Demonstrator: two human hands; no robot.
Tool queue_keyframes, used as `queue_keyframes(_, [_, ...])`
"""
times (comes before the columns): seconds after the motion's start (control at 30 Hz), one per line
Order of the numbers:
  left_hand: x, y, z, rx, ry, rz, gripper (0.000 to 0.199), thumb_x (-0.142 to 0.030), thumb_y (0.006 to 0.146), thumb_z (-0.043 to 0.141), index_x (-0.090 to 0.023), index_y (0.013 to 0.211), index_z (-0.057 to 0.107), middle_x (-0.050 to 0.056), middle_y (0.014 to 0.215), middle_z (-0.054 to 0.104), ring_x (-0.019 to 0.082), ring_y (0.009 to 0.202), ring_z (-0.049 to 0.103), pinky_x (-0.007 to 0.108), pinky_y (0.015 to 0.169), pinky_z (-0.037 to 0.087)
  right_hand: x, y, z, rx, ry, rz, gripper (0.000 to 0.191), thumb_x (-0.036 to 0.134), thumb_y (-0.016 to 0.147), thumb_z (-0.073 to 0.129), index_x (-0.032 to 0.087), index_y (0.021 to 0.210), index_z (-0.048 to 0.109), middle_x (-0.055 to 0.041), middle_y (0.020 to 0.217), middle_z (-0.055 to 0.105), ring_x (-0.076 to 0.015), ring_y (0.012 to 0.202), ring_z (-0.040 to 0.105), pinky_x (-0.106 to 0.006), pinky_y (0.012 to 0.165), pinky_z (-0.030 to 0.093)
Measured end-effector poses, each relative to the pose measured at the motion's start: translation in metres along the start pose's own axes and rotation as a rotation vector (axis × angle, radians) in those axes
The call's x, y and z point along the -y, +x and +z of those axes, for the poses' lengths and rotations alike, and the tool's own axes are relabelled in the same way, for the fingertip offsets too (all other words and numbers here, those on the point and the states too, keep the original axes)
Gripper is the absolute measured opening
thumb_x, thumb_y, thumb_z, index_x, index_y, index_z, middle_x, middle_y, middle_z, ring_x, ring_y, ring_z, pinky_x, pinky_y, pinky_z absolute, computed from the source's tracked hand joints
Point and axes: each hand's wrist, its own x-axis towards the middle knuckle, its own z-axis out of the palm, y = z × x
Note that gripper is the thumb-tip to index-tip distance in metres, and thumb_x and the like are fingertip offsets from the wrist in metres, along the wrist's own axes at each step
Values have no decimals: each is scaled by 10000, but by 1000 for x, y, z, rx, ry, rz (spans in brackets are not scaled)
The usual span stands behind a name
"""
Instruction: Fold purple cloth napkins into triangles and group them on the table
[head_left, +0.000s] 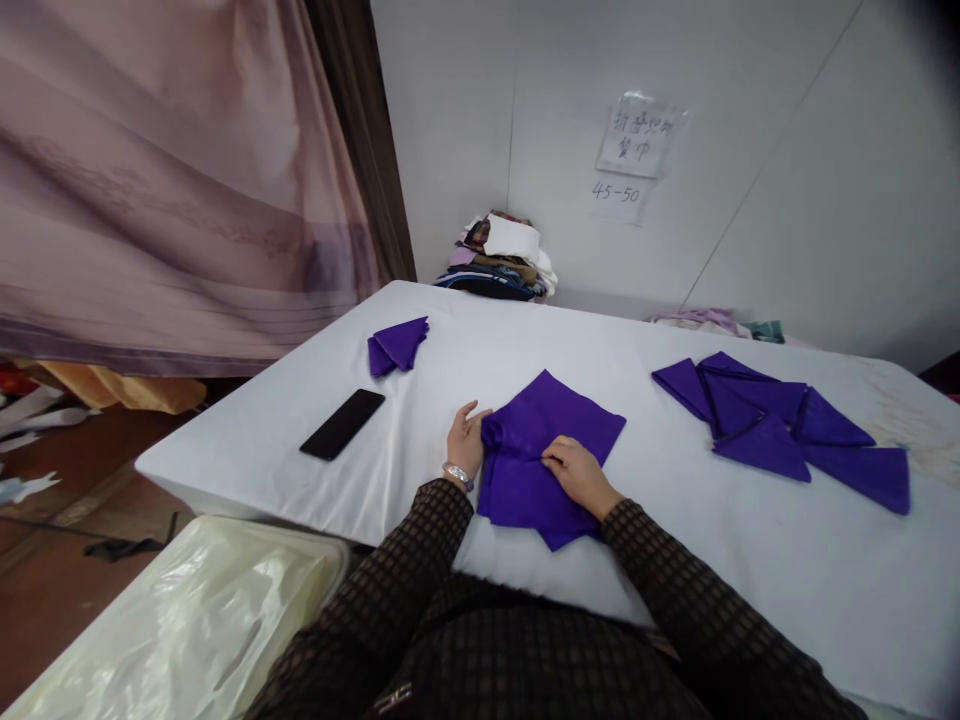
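Note:
A purple cloth napkin (559, 425) lies partly folded on the white-covered table in front of me, with pleats bunched at its left side. My left hand (466, 442), with a silver bracelet at the wrist, rests against that bunched edge; its fingers are stretched and somewhat apart. Over the middle of the napkin, my right hand (579, 472) is closed in a pinch on a fold of the fabric. Beyond my left hand, a small folded purple napkin (399, 346) sits near the far left of the table.
Several folded purple napkins (765, 410) overlap on the right side of the table (442, 340). A black phone (343, 424) lies at left. Stacked cloths (502, 257) stand beyond the far edge, by the wall. A plastic-covered surface (225, 610) adjoins the near left edge.

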Motion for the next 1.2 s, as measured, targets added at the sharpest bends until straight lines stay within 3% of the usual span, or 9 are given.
queue_keyframes(0.2, [-2,1,1,-79,45,-7,287,-159,826,446,-173,1099,532,104,989,712,165,840,649,315,771,499,-16,-4,-14,-93,117,98,136,303,807,548,194,745,600,-12,761,592,-171,734,532,-308,711,407])
queue_keyframes(0.43, [-1,5,-1,-142,83,27,221,-121,788,429,-185,938,578,75,877,719,176,846,632,351,828,478,-29,-7,-36,-393,1009,481,250,385,670,709,212,778,565,46,634,577,-121,545,511,-240,525,422])
queue_keyframes(0.6, [-2,12,-13,-223,110,50,188,-169,754,444,-194,840,609,46,833,700,173,819,617,345,835,472,-66,-25,-57,-652,1164,496,222,329,638,738,210,761,597,13,719,659,-142,620,595,-274,590,511])
queue_keyframes(0.73, [-2,22,-25,-275,109,30,184,-206,757,420,-193,808,597,42,810,675,153,708,606,309,717,498,-85,-51,-66,-790,1095,468,187,339,683,698,208,776,603,7,759,668,-141,668,620,-286,650,539])
queue_keyframes(0.83, [-4,23,-27,-295,159,39,176,-232,768,437,-191,841,592,46,848,668,145,685,596,298,684,498,-83,-66,-69,-787,1007,508,243,382,702,679,194,841,609,-22,790,669,-164,667,631,-296,608,543])
queue_keyframes(0.9, [-9,18,-24,-278,228,82,187,-279,783,478,-191,896,598,59,898,666,159,749,607,302,708,498,-78,-72,-71,-775,933,557,373,409,703,681,203,1000,587,-40,886,675,-193,745,653,-317,629,552])
queue_keyframes(1.0, [-16,4,-14,-146,344,192,290,-380,800,534,-193,1011,598,87,1033,639,191,893,605,332,789,492,-73,-76,-76,-806,712,611,632,448,707,675,266,1266,441,-75,1201,587,-230,994,624,-350,728,554])
queue_keyframes(1.07, [-21,-7,-7,-35,397,218,377,-431,799,555,-196,1093,580,103,1130,603,211,974,591,363,848,477,-73,-74,-80,-789,476,605,703,463,707,668,274,1327,396,-96,1364,458,-254,1153,536,-378,821,528])
queue_keyframes(1.2, [-25,-22,0,81,405,81,529,-472,787,584,-192,1230,509,136,1240,555,249,1084,562,392,899,454,-81,-60,-84,-635,119,464,671,448,683,684,214,1279,485,-120,1385,434,-287,1311,353,-449,1026,368])
